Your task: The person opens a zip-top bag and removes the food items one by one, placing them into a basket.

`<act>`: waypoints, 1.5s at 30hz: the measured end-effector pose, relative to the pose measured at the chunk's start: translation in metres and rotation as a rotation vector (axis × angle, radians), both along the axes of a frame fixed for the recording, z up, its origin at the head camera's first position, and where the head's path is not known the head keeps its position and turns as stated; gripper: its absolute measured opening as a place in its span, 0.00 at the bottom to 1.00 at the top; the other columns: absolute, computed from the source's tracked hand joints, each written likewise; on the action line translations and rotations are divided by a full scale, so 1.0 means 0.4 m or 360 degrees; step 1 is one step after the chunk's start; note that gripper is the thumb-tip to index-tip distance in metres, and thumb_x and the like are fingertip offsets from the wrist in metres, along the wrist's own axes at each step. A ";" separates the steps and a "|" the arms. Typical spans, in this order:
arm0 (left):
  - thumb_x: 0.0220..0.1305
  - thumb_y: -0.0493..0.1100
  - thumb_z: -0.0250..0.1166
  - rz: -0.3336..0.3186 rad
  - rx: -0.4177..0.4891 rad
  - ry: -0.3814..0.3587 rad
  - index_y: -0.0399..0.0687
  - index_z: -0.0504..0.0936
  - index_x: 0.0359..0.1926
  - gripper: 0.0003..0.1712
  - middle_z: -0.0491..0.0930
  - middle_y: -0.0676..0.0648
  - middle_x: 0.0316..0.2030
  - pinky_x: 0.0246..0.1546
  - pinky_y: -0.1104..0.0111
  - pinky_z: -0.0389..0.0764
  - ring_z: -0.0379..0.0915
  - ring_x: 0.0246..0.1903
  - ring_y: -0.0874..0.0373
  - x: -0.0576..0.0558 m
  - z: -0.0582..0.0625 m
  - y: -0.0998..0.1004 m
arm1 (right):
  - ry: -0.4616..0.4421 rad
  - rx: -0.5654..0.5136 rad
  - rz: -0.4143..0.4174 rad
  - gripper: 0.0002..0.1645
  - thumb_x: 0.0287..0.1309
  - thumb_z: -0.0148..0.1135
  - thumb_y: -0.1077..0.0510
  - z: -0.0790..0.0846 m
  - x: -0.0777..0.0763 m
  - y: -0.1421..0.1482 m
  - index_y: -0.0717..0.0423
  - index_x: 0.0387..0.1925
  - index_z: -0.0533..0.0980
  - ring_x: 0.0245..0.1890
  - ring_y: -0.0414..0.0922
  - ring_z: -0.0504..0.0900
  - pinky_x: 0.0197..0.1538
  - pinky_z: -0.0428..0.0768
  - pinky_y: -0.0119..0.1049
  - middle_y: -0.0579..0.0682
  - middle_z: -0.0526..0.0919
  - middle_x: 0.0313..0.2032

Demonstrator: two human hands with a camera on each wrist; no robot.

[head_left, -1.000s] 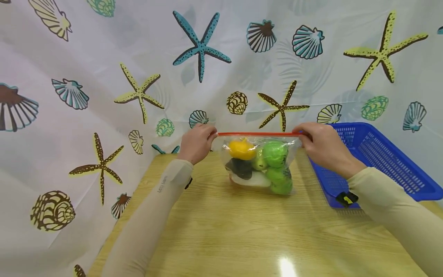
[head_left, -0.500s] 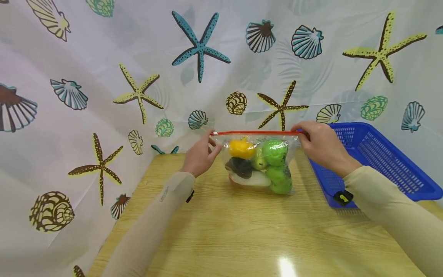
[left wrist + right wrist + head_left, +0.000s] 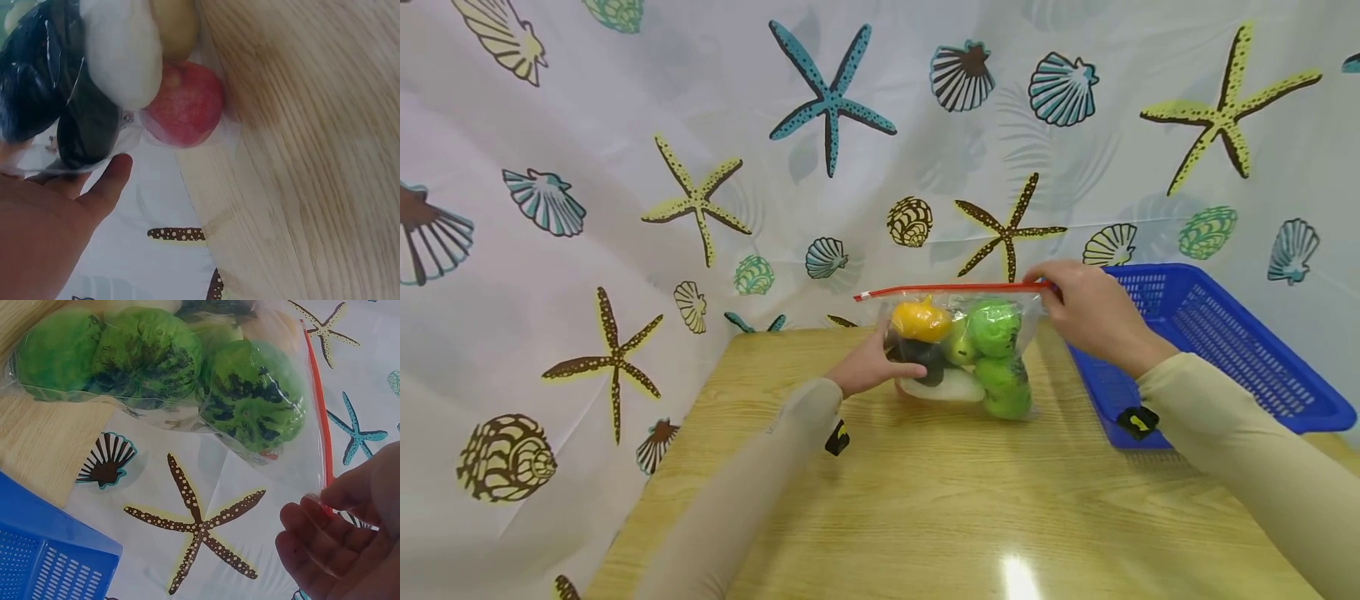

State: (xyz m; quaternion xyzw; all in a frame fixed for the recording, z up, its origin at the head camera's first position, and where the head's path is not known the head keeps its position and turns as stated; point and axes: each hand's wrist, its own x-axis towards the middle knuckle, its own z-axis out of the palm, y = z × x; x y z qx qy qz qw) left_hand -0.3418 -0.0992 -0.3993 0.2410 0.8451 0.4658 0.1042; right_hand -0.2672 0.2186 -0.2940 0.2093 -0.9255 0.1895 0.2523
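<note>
A clear zip bag (image 3: 953,400) with a red zip strip (image 3: 955,287) stands bulging in the head view, a small slider at the strip's left end. Through the plastic show a yellow pumpkin-like piece (image 3: 921,320), a dark piece (image 3: 87,134), a long white piece (image 3: 122,53), a red round fruit (image 3: 187,103) and green ribbed pieces (image 3: 253,400). My right hand (image 3: 1086,308) pinches the strip's right end between thumb and fingers. My left hand (image 3: 872,362) lies at the bag's left side, thumb straight across the front, other fingers partly hidden behind the plastic.
A blue perforated basket (image 3: 1240,350) stands right of the bag, behind the right forearm. The wooden table (image 3: 887,517) spreads beneath. A white curtain (image 3: 880,125) printed with starfish and shells hangs behind and to the left.
My left hand has let go of the strip's left end and moved down and right to the bag's side. That end now sticks out loose. The right hand keeps its pinch.
</note>
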 end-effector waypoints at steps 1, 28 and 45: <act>0.42 0.61 0.75 0.0002 -0.0018 0.0018 0.68 0.22 0.72 0.76 0.57 0.41 0.68 0.64 0.50 0.55 0.54 0.62 0.58 0.002 -0.003 0.007 | 0.0014 0.0006 0.0006 0.13 0.63 0.51 0.66 0.000 -0.002 -0.002 0.57 0.45 0.79 0.25 0.47 0.75 0.26 0.73 0.45 0.57 0.82 0.42; 0.37 0.59 0.79 0.0144 -0.0273 0.0207 0.62 0.40 0.73 0.70 0.72 0.52 0.56 0.54 0.55 0.71 0.68 0.49 0.61 0.103 0.020 0.055 | 0.0615 0.0493 0.0248 0.07 0.52 0.58 0.65 0.003 -0.027 -0.073 0.58 0.33 0.81 0.36 0.52 0.68 0.37 0.66 0.53 0.53 0.78 0.33; 0.39 0.61 0.77 0.0189 -0.0369 0.0282 0.57 0.44 0.73 0.66 0.71 0.51 0.57 0.55 0.55 0.70 0.67 0.50 0.60 0.133 0.028 0.055 | 0.0373 0.0478 0.0249 0.07 0.52 0.59 0.64 0.002 -0.041 -0.088 0.57 0.33 0.82 0.38 0.52 0.76 0.40 0.71 0.52 0.55 0.83 0.34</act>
